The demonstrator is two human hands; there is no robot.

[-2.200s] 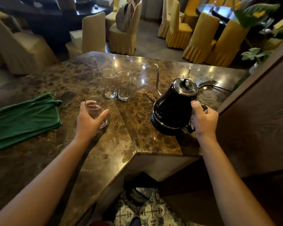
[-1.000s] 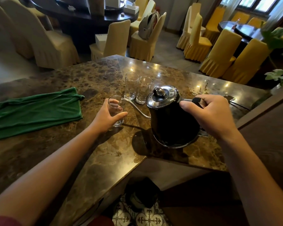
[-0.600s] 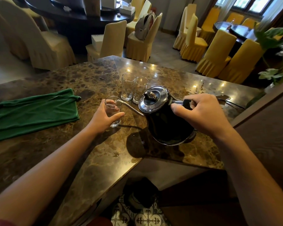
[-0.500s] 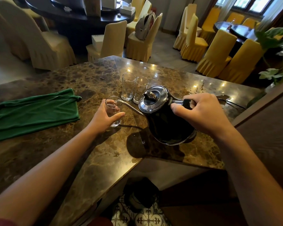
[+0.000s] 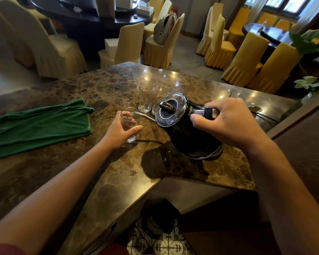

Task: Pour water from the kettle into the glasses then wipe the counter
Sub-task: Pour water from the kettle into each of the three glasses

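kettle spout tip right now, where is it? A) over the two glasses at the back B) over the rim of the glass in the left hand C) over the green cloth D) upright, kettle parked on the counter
B: the tilted kettle, gripped by the right hand, has its thin spout reaching the rim of the glass that the left hand holds on the counter.
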